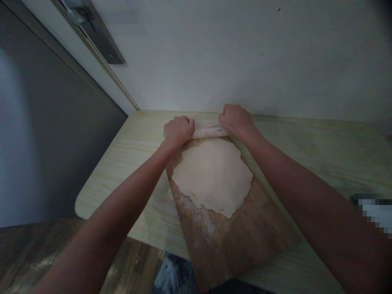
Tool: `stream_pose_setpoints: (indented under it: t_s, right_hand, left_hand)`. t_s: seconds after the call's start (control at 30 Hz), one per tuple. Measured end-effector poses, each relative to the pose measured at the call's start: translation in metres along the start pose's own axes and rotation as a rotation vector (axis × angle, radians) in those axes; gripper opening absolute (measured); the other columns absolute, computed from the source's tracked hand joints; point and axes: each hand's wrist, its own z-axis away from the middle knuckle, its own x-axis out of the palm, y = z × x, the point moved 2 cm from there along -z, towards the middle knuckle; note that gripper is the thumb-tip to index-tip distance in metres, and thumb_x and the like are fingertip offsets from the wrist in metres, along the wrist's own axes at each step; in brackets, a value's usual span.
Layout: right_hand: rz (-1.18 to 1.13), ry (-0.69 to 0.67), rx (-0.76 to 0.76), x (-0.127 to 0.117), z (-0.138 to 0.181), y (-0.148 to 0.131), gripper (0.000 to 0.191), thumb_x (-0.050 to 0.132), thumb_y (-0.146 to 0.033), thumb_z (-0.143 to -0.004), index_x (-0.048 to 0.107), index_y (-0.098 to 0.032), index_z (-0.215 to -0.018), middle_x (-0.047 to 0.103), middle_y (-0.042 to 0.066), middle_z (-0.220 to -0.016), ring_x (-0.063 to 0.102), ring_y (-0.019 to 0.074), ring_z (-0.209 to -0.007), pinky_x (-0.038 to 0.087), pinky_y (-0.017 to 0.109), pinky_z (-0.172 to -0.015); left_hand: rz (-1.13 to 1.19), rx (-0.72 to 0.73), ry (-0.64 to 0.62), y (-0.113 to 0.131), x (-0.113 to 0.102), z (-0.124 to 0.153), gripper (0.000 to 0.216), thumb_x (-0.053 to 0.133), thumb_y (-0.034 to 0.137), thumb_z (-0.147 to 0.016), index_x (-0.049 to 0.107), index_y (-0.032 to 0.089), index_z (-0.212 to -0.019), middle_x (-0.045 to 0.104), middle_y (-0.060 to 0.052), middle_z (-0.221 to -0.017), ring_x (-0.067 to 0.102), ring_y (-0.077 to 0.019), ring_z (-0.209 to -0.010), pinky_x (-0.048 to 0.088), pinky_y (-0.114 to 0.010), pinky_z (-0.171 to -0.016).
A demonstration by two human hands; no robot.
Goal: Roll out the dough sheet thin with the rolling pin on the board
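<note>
A flour-dusted rolling pin [210, 132] lies crosswise at the far edge of a flat sheet of dough [214, 175]. My left hand [179, 130] is closed around its left end, and my right hand [235, 121] grips the right end. The dough is pale, thin and roughly round, with ragged edges. Beneath it is a brown wooden board [239, 249], set at an angle, with white flour scattered on its near left part. My fingers cover both ends of the pin.
The board rests on a pale wood-grain table [309, 151], its near corner reaching past the table's front edge. A white door [199, 53] with a metal handle plate [101, 36] stands right behind the table. A blurred pale object [378, 212] lies at the right.
</note>
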Motion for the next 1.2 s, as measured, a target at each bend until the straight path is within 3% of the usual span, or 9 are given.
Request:
stream_pose_setpoints:
  t_s: [0.43,0.77,0.97,1.2]
  right_hand:
    - [-0.014,-0.018,0.039,-0.004,-0.009,-0.004,0.037,0.036,-0.02,-0.08,0.06,-0.009,-0.106,0.061,0.018,-0.106,0.058,0.0253,-0.095,0.045,0.035,-0.075]
    - [0.069,-0.017,0.15,-0.014,0.044,-0.011,0.035,0.036,-0.026,-0.082,0.061,-0.016,-0.105,0.063,0.016,-0.103,0.061,0.0261,-0.091,0.045,0.036,-0.07]
    - [0.16,0.054,0.087,-0.013,0.077,-0.016,0.034,0.032,-0.026,-0.085,0.057,-0.013,-0.104,0.063,0.017,-0.102,0.058,0.0252,-0.094,0.039,0.038,-0.078]
    - [0.167,0.156,0.051,-0.012,0.1,-0.013,0.033,0.029,-0.026,-0.085,0.051,-0.014,-0.107,0.064,0.014,-0.097,0.057,0.0252,-0.092,0.036,0.035,-0.074]
  left_hand:
    - [0.045,-0.032,0.024,-0.001,0.0,-0.007,0.046,0.026,0.033,-0.08,0.064,0.012,-0.097,0.064,-0.016,-0.098,0.061,-0.0267,-0.089,0.046,-0.036,-0.073]
    - [-0.005,0.021,0.083,-0.002,-0.003,0.039,0.046,0.019,0.031,-0.086,0.06,0.014,-0.1,0.061,-0.014,-0.1,0.057,-0.0259,-0.09,0.045,-0.036,-0.072]
    - [-0.005,0.09,0.176,-0.004,-0.005,0.072,0.043,0.019,0.032,-0.088,0.056,0.014,-0.1,0.058,-0.013,-0.101,0.053,-0.0263,-0.094,0.044,-0.035,-0.072]
    - [0.044,0.096,0.135,-0.005,-0.008,0.088,0.041,0.021,0.03,-0.088,0.057,0.011,-0.097,0.061,-0.012,-0.098,0.054,-0.0231,-0.094,0.043,-0.032,-0.076]
